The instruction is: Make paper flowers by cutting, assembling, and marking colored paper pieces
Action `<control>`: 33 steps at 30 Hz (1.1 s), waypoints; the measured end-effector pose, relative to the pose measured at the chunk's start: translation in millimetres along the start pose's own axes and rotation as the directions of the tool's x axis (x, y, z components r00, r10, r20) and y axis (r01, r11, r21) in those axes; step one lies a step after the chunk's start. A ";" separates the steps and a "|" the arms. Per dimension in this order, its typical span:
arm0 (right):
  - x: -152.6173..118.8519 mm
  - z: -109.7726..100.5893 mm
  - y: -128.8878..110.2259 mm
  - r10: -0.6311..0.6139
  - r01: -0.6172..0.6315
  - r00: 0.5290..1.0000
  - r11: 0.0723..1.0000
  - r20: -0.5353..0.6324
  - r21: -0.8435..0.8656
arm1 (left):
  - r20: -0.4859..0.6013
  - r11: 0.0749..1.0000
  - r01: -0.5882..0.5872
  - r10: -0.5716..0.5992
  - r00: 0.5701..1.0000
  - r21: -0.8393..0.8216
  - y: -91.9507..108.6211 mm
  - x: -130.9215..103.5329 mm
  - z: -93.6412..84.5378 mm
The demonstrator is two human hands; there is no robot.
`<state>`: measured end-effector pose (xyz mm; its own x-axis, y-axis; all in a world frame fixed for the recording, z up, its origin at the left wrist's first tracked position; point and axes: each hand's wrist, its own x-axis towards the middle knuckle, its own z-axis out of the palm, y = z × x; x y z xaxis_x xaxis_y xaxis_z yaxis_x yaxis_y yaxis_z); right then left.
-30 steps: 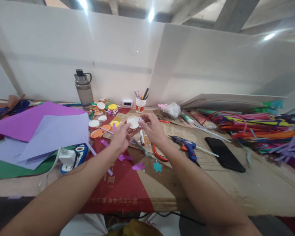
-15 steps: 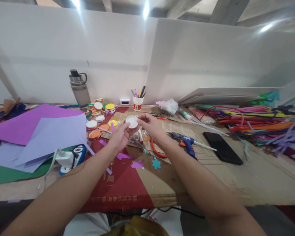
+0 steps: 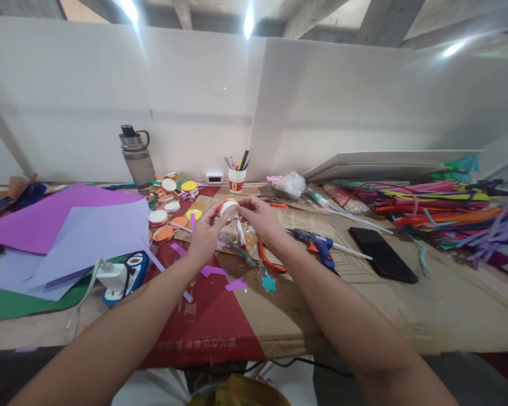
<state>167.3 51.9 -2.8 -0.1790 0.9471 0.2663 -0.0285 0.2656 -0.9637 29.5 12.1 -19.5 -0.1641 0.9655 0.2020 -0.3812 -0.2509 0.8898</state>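
Between my two hands, above the cardboard, is a small round white piece with a red edge, like a shallow paper cup base. My left hand pinches it from the left. From the right, the fingers of my right hand grip its other side. Below my hands lie a white marker, purple paper scraps and a teal paper flower. Similar round pieces, white and orange, sit left of my left hand. Right of my right wrist rests a blue glue gun.
Purple paper sheets and a power strip are on the left. A water bottle and a cup of pens stand along the back. A black phone and a heap of colourful pipe cleaners lie on the right.
The round piece has been tilted in my hands: its flat white face was turned up at me, and now its red edge shows. Both hands stay on it in nearly the same place.
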 end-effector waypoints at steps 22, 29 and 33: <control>1.0 -3.0 9.0 0.213 -0.222 0.975 0.953 0.065 0.207 | -0.005 0.851 0.375 -0.405 0.914 -0.368 1.7 12.3 -7.4; 1.3 -2.5 9.4 0.208 -0.217 0.976 0.952 0.065 0.216 | 0.067 0.843 0.435 -0.438 0.897 -0.315 -0.2 9.8 -9.2; 2.9 -4.4 11.3 0.163 -0.170 0.985 0.973 0.056 0.156 | 0.210 0.828 0.483 -0.438 0.874 -0.285 1.3 7.7 -8.7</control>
<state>170.8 58.5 -12.8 -0.2363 0.9661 0.1037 -0.1507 0.0690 -0.9862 19.8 18.6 -20.4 0.2144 0.9685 -0.1267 -0.6544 0.2388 0.7175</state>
